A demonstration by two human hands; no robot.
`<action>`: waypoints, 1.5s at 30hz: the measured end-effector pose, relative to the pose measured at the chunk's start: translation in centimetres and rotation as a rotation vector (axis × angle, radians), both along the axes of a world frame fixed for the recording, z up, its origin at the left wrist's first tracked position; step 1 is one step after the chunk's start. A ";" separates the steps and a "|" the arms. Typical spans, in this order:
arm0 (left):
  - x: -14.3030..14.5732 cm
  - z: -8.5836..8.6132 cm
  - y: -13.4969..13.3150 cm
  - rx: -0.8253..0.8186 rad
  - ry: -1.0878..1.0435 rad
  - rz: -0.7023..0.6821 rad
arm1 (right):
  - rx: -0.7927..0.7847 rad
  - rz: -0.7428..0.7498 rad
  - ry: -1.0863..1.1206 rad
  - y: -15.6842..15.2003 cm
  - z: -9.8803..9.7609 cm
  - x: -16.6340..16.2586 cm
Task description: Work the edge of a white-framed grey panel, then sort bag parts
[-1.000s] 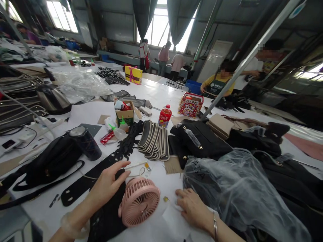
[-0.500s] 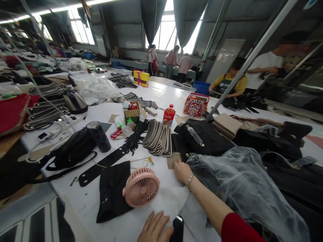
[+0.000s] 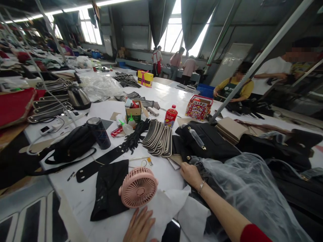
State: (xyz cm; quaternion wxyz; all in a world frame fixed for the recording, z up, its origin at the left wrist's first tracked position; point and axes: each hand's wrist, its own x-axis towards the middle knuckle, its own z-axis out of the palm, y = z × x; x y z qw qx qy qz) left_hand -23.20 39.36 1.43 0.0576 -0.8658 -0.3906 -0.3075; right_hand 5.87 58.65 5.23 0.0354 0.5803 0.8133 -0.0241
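My left hand (image 3: pixel 140 223) lies at the bottom, its fingers stretched out over the white tabletop just below a pink desk fan (image 3: pixel 138 188). Close to its right are a black object with a shiny edge (image 3: pixel 171 230) and crumpled white paper (image 3: pixel 193 213). My right hand (image 3: pixel 191 174) has curled fingers at the front edge of a black bag (image 3: pixel 214 141) with gold fittings. Clear plastic (image 3: pixel 234 178) spreads beside that wrist. Whatever is in those fingers is hidden. Above it stands a fanned stack of black strips with pale edges (image 3: pixel 157 137).
A black cloth piece (image 3: pixel 108 191) lies left of the fan. Farther left are a dark tumbler (image 3: pixel 98 132) and a black pouch (image 3: pixel 74 144). A red bottle (image 3: pixel 171 116) and a red patterned box (image 3: pixel 199 107) stand behind. A slanted pole (image 3: pixel 259 62) crosses the right side; co-workers are beyond.
My right hand has shifted right, away from the brown card, and the plastic beside it is more bunched. The white paper has bunched up. My left hand has slid left, closer to the fan.
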 end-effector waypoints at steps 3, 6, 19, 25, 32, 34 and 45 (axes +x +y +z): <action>1.1 -0.2 -0.9 -0.124 -0.174 0.024 | 0.070 -0.033 0.140 -1.1 0.3 0.4; 4.4 -0.1 -1.4 -0.448 -0.557 0.121 | 0.124 -0.013 0.289 -2.8 1.4 0.4; 13.6 9.7 4.0 -1.357 -1.972 0.192 | 0.323 0.357 0.520 -11.7 7.3 -1.0; 14.0 13.2 2.3 -1.315 -2.139 -0.040 | 0.404 0.392 0.520 -14.6 9.4 -0.4; 14.0 12.0 1.4 -1.369 -1.963 0.058 | 0.254 0.194 0.800 -15.5 10.3 -0.2; 13.5 11.9 1.0 -1.389 -1.983 0.002 | 0.317 0.291 0.742 -15.8 10.2 -0.1; 11.2 13.7 -1.6 -1.302 -1.956 -0.074 | 0.491 0.333 0.774 -18.2 10.9 -0.4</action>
